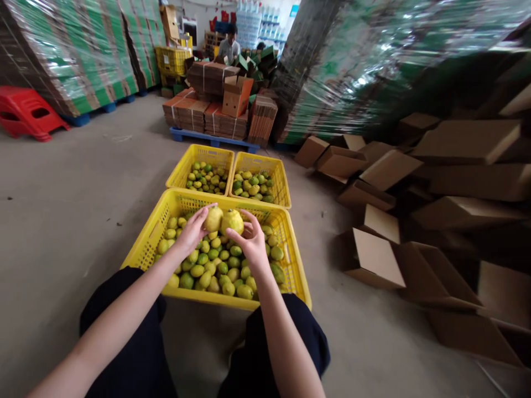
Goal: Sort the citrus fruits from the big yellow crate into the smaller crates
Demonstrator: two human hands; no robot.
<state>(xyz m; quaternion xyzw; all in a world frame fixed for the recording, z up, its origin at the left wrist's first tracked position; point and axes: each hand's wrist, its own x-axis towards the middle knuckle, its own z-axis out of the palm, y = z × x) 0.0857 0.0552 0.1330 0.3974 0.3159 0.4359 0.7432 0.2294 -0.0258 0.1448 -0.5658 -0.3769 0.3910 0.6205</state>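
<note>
My left hand is closed around a yellow lemon. A second, bumpier lemon sits between the thumb and fingers of my right hand. Side by side, the two fruits are held up over the near yellow crate. Many yellow and green lemons fill the bottom of that crate, partly hidden by my forearms and hands.
Behind stand two smaller-looking yellow crates with more lemons. Beyond them, a blue pallet bears flattened cartons. Open cardboard boxes lie heaped on the right. A red stool stands left; a person is at the back.
</note>
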